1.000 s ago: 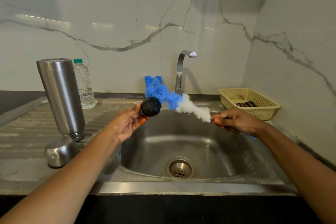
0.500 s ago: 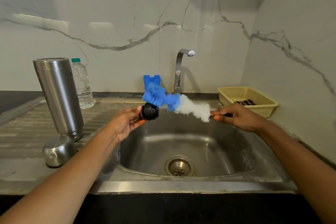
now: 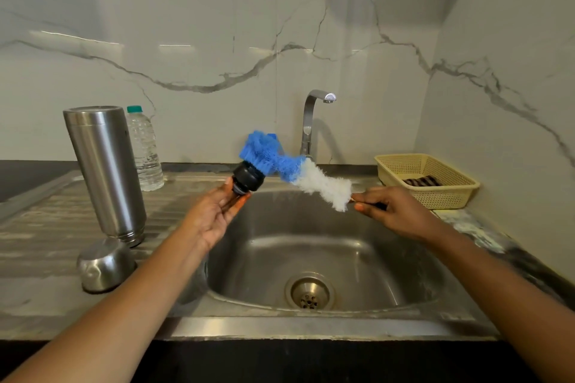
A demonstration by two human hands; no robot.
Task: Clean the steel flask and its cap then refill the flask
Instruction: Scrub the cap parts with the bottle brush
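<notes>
My left hand (image 3: 214,214) pinches a black flask stopper (image 3: 248,180) over the sink's back left corner. My right hand (image 3: 392,214) grips the handle of a blue and white bottle brush (image 3: 289,166). The brush's blue tip presses against the stopper's top and bends there. The steel flask (image 3: 104,171) stands upside down on the draining board at the left. Its rounded steel cap (image 3: 105,266) sits mouth down in front of it.
A steel sink (image 3: 367,261) with a drain lies below my hands. The tap (image 3: 311,121) stands behind it, with no water running. A plastic water bottle (image 3: 144,149) stands behind the flask. A yellow basket (image 3: 426,180) sits at the right by the wall.
The stopper has turned in my left hand so that its top faces the brush. The blue tip has moved up onto it and bent. Both hands stay over the sink.
</notes>
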